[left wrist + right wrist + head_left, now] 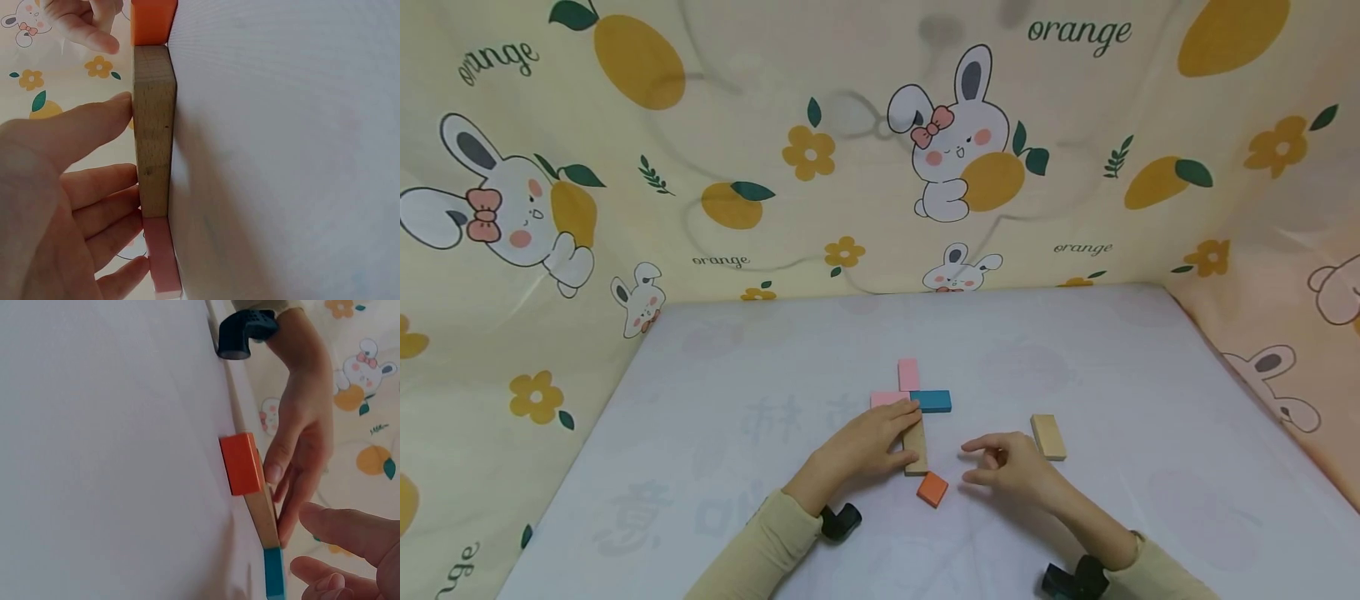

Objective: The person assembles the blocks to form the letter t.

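Note:
My left hand [867, 442] rests its fairly straight fingers on a long wooden block [915, 461] and on the pink block [887, 399] beside its far end. In the left wrist view the thumb and fingertips touch the wooden block's upper edge. A blue block [934, 402] lies at that far end to the right, and another pink block [908, 374] stretches away beyond. At the near end an orange block [932, 489] sits turned at an angle. My right hand [1017, 473] hovers right of these blocks, thumb and index finger apart, holding nothing.
A separate wooden block [1048, 437] lies just behind the right hand. Black wrist cameras [841, 523] sit on both wrists near the white tabletop [760, 358]. A patterned cloth [842, 50] with rabbits and oranges walls the back and sides.

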The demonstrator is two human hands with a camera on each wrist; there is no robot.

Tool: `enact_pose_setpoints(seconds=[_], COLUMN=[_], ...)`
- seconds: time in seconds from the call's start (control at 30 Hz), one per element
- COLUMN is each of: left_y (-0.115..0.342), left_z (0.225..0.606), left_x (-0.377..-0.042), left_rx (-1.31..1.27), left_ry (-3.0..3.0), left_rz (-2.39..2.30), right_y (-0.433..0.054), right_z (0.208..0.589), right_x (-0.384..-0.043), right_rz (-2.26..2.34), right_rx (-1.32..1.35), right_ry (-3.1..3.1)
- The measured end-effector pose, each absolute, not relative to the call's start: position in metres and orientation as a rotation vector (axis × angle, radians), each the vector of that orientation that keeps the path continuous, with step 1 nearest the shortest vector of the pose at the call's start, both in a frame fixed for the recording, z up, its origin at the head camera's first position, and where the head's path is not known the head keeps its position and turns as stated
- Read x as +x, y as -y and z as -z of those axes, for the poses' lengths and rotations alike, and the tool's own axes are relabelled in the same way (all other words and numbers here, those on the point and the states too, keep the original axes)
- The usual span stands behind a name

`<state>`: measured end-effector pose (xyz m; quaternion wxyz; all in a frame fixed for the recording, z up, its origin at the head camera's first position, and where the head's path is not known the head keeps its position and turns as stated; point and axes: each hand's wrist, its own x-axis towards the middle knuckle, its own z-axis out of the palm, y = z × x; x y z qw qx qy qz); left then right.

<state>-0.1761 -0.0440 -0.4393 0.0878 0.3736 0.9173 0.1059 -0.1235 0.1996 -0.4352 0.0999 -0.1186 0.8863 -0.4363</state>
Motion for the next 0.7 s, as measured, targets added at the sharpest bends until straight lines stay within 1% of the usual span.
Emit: enact_pose_setpoints(seconds=[0.3, 0.5, 0.7], left_y=[0.045, 0.045, 0.045], left_z=[0.441, 0.44, 0.44], left_x=[-0.177, -0.177, -0.177], left_rx=[1.141, 1.145, 1.144], left_ry=[-2.73, -2.729, -2.729], left_rz=[-0.311, -0.317, -0.321], right_y=[-0.207, -0.214, -0.219], right_z=[0.432, 0.43, 0.429], right_x=[-0.124, -0.126, -0.128], right_rz=[1.288, 1.318, 1.247], right_rx=[-0.205, -0.225, -0.238], right_ry=[-2.697, -2.731, -2.869])
